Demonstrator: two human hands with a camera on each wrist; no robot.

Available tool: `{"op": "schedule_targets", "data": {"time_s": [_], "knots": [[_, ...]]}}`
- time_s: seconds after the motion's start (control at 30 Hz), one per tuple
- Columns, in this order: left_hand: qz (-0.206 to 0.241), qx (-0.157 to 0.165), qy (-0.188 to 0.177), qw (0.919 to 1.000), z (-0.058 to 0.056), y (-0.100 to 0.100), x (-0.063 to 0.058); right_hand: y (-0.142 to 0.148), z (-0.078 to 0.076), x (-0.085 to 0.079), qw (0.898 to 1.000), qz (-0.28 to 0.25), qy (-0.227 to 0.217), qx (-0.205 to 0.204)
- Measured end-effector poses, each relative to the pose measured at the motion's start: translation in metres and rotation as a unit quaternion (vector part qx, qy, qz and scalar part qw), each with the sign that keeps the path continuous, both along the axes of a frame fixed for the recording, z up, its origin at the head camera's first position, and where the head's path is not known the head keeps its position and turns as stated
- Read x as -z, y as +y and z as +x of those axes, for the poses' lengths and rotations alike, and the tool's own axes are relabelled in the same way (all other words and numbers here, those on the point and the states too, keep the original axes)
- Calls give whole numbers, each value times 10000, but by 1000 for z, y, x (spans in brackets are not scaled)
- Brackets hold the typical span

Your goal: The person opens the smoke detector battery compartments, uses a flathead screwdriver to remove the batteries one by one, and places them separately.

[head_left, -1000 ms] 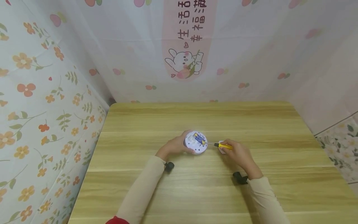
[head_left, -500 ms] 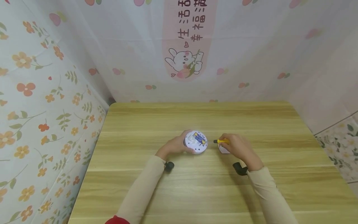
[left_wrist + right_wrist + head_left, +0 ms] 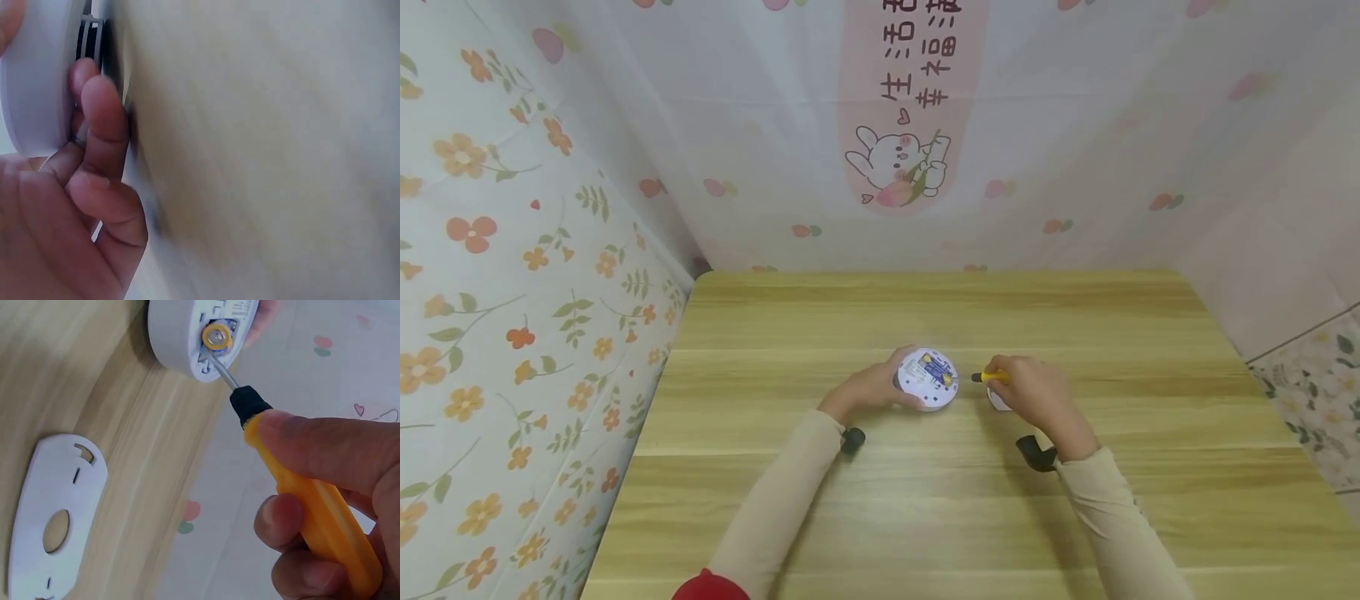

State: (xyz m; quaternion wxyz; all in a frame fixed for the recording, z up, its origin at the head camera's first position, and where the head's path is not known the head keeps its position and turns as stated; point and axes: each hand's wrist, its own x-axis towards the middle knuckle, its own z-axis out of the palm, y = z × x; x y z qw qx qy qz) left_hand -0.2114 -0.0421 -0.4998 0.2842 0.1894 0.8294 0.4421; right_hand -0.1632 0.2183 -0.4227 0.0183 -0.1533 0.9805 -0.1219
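In the head view my left hand point(image 3: 874, 387) grips a round white smoke alarm point(image 3: 916, 392) by its edge, its open battery side turned up and toward the right. Dark vent slots show on its underside in the left wrist view, with curled fingers beneath the rim. My right hand point(image 3: 1037, 393) holds a yellow-handled screwdriver point(image 3: 312, 506), thumb pressed along the handle near its black collar. In the right wrist view the metal shaft reaches into the battery compartment, its tip right beside the end of a battery point(image 3: 217, 336). The battery has a yellow end and blue body.
A flat white mounting plate point(image 3: 59, 481) with a round hole lies on the wooden table point(image 3: 880, 517), partly under my right hand in the head view. Patterned cloth point(image 3: 737, 125) hangs behind the table and along the left side.
My right hand has risen slightly and shifted a little, tilting the screwdriver handle while its tip stays at the battery compartment. The left hand keeps the smoke alarm in nearly the same place.
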Motion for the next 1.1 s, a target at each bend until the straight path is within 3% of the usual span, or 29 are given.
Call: {"op": "schedule_targets", "data": {"time_s": [0.13, 0.37, 0.73, 0.93, 1.1], "knots": [[102, 7, -211, 9997, -1, 0, -1, 1, 3, 7, 9998, -121, 118, 100], [-47, -37, -206, 9998, -2, -1, -3, 9, 7, 26, 9961, -740, 418, 214], [147, -27, -380, 9992, -3, -1, 1, 18, 19, 59, 9853, -1293, 34, 1115], [175, 9, -256, 9995, -4, -1, 3, 16, 23, 69, 9780, -1664, 172, 1245], [193, 174, -68, 9996, -3, 3, 4, 5, 19, 72, 9783, -1636, 199, 1256]]}}
